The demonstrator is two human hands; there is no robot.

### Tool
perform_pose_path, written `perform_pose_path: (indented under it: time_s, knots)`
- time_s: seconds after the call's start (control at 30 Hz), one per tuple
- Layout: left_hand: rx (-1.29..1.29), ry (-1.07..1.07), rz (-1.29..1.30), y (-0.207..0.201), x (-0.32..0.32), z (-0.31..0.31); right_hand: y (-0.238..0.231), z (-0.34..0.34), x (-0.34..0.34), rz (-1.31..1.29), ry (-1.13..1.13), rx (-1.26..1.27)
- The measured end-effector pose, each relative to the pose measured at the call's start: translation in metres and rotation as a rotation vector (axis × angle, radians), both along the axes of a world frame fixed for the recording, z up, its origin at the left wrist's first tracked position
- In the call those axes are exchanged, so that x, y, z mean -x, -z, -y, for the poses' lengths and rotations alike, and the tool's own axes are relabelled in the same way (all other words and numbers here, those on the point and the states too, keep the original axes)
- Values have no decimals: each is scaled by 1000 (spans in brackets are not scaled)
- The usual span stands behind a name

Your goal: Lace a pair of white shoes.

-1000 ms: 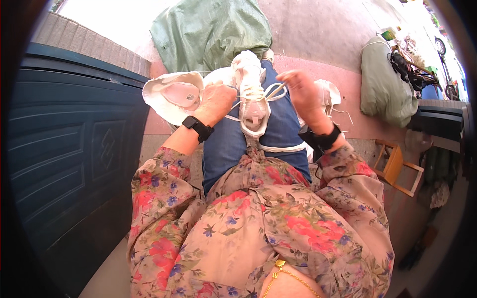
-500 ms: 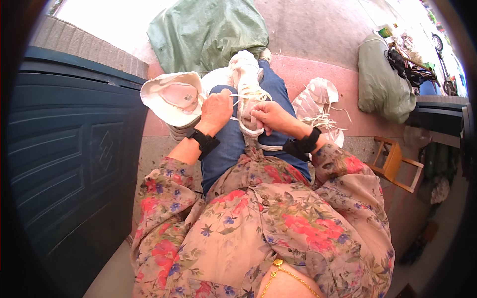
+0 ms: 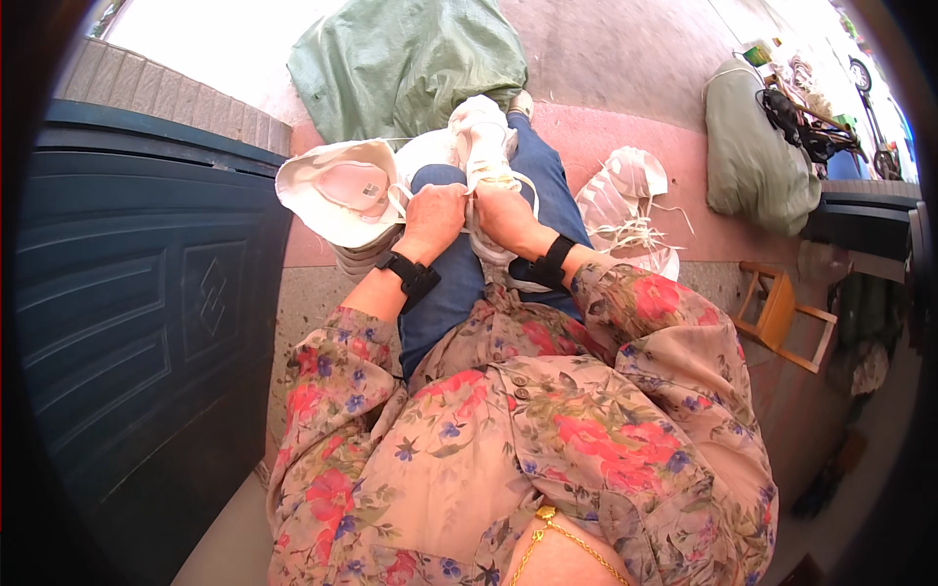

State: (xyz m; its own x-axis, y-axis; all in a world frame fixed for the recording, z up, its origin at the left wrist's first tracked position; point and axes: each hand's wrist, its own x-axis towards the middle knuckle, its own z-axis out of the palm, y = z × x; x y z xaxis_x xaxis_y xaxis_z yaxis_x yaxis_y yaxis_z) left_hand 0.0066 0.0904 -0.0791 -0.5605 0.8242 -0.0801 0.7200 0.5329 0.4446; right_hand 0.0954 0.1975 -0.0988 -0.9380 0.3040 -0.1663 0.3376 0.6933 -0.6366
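Observation:
A white lace-up sneaker (image 3: 481, 146) lies lengthwise over my jeans, its toe pointing away from me. At its left side my left hand (image 3: 436, 221) is closed, fingers curled round a white shoelace (image 3: 399, 199). Close beside it, my right hand (image 3: 506, 219) is pinched closed over the laced part of the sneaker, also on the lace; its fingertips are partly hidden. A lace loop curves out to the right of that hand. Black straps circle both wrists.
Left of my legs, a white cap-like piece with pink lining (image 3: 337, 195) rests on pale shoes. More white shoes with loose laces (image 3: 625, 210) lie to the right. Around me are a green sack (image 3: 410, 68), a stuffed sack (image 3: 752, 156), a wooden stool (image 3: 777, 311) and a dark blue door (image 3: 147, 283).
My right hand has moved left and turned inward, now next to my left hand. The left hand has shifted slightly lower and right. The lace has been drawn into a loop on the right.

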Motion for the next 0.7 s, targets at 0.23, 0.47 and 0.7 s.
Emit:
perform_pose_path:
  time_s: [0.23, 0.47, 0.7]
  knots:
    - [-153, -298, -47, -11, 11, -4, -99, -67, -25, 255, -336, 1085]
    - [6, -141, 97, 0, 7, -10, -173, -124, -78, -809, -476, 1426]
    - [-89, -146, 240, -24, 27, -48, -173, -131, -82, -825, -721, 1509]
